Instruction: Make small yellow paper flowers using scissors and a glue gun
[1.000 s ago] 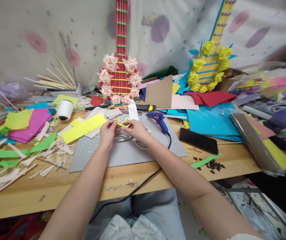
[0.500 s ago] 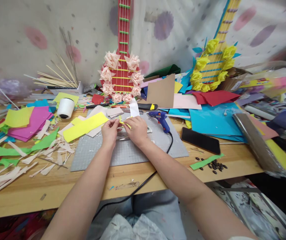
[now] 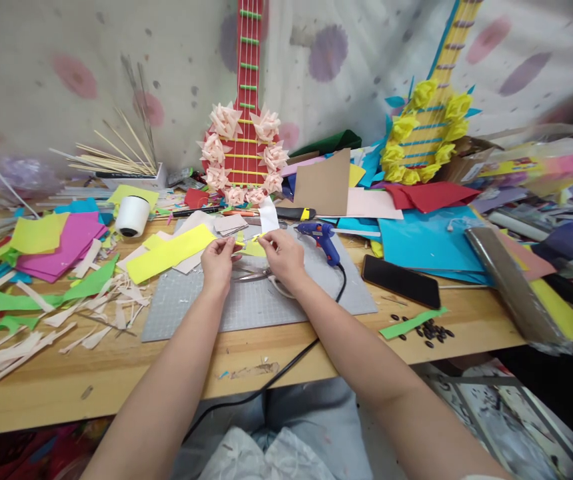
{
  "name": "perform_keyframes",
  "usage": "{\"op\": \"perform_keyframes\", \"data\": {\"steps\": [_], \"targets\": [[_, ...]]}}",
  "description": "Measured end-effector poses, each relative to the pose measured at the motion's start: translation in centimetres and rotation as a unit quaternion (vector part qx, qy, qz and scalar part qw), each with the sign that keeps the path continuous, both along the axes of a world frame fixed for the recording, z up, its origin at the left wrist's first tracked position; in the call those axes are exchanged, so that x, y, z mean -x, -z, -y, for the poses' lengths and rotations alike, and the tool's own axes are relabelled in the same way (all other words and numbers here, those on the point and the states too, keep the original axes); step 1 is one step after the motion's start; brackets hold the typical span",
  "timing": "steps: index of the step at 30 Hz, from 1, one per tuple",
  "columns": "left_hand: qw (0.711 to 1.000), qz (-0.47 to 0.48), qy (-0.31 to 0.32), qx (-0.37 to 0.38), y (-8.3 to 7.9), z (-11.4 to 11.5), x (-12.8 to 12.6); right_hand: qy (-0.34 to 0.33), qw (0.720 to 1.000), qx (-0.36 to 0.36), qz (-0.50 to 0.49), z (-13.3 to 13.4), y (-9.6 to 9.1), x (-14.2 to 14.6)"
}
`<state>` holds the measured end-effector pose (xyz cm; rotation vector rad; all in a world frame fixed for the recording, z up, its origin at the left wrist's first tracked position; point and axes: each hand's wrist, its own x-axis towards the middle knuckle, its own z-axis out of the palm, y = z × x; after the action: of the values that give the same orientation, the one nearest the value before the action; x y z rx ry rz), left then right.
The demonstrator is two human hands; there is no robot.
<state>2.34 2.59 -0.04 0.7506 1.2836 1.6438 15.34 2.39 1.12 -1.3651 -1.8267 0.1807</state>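
Observation:
My left hand (image 3: 217,265) is closed in a pinch on a small yellow paper piece (image 3: 239,244) that sticks out past the fingertips. Opposite it, my right hand (image 3: 285,259) pinches another small yellow bit, partly hidden by the fingers. A yellow-green paper scrap (image 3: 255,250) shows between the hands. Below them, scissors (image 3: 252,275) lie on the grey cutting mat (image 3: 186,310), their handles partly under my right hand. A long yellow paper strip (image 3: 171,253) lies left of my left hand. The blue glue gun (image 3: 323,240) rests to the right of my right hand.
Behind the mat stand a red paper guitar (image 3: 246,153) with pink flowers and a yellow one (image 3: 421,137). A phone (image 3: 401,281) and small black beads (image 3: 431,331) lie right. Paper scraps (image 3: 116,300) cover the left side. A black cord (image 3: 286,367) crosses the table edge.
My hands have drawn apart, the right one shifting right and slightly down. The yellow-green scrap and more of the scissors now show between and below them.

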Motion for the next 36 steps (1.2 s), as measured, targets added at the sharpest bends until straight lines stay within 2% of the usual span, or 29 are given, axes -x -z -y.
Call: {"op": "perform_keyframes", "data": {"steps": [3,6,10,17,19,24,31,36], "targets": [[1.0,0.0,0.001,-0.004,0.1,-0.1,0.0,0.047,0.996,0.076,-0.017,-0.4,-0.5,-1.3],[1.0,0.005,0.003,-0.005,0.1,-0.1,0.0,0.08,0.99,0.112,-0.001,-0.7,-0.8,-2.0],[1.0,0.007,0.017,-0.006,0.0,0.0,0.0,0.066,0.988,0.14,0.017,-1.0,-0.3,-1.7],[0.999,-0.007,0.035,-0.015,0.2,0.0,-0.2,-0.084,0.994,0.073,-0.002,-0.5,1.2,0.5],[0.999,-0.007,0.035,-0.019,0.2,0.1,-0.3,-0.077,0.994,0.063,0.033,-0.1,1.2,1.1],[0.999,-0.031,0.032,-0.029,0.1,0.3,-0.4,-0.002,0.994,0.04,0.104,0.4,0.4,1.6],[0.997,-0.043,-0.044,-0.051,0.2,-0.4,0.8,0.057,0.99,0.09,0.095,-0.6,0.2,-1.2],[0.995,-0.062,-0.056,-0.055,-0.3,-0.3,1.1,0.006,0.989,0.079,0.123,-0.9,0.7,-1.6]]}}
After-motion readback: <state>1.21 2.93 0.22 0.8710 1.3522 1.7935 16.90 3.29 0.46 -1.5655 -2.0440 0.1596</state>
